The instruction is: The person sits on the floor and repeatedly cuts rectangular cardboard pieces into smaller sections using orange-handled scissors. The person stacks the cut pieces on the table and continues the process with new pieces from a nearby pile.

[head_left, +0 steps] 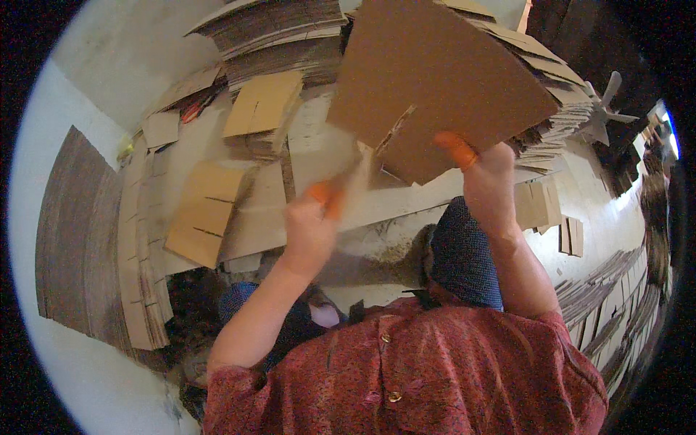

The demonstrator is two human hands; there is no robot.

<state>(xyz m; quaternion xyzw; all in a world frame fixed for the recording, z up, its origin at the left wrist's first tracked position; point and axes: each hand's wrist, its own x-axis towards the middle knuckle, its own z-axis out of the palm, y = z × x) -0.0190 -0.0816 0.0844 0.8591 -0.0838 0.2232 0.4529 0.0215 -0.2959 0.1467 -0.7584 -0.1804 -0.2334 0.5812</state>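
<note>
– Red shirt cloth is lying closest to view, and your bare forearms are showing beyond it. What are you handling?

– You are holding up a large brown cardboard sheet, which is tilting above the pale work table and showing a ragged slit near its lower edge.

– How are your hands gripping?

– Your right hand is closing on the sheet's lower right edge, its orange-covered thumb pressing the face. Your left hand, also wearing orange, is blurring just beside the lower left edge; we cannot tell whether it is gripping anything.

– And around you?

– Two smaller cardboard piles are sitting to your left: a slit-topped one and a nearer one showing two dark slits. Tall stacks are standing behind, and a pale-bladed fan is standing at far right.
</note>
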